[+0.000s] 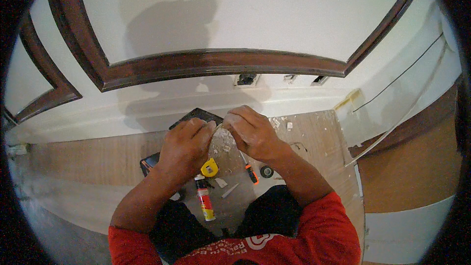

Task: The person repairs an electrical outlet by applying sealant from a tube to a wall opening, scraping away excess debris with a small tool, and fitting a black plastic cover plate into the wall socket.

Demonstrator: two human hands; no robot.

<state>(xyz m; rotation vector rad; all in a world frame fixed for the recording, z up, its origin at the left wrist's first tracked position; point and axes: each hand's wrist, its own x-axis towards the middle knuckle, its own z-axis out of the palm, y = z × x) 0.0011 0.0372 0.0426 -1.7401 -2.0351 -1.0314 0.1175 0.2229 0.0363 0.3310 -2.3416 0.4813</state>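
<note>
Fingers (pixel 195 125) of the left hand (pixel 185 143) and the right hand (pixel 255 133) curl inward at the middle of the frame, pinching what looks like a small pale piece (pixel 219 126) between them; its kind is unclear. Below it lie white crumbs (pixel 224 148), a yellow tape measure (pixel 209 168), an orange-and-black screwdriver (pixel 251 173) and a dark roll of tape (pixel 266 172), with a red-and-yellow can (pixel 205 200) lower down. Uneven force from the two hands could snap the piece, if brittle; dust on the fingertips could let it slip and be lost among the crumbs.
</note>
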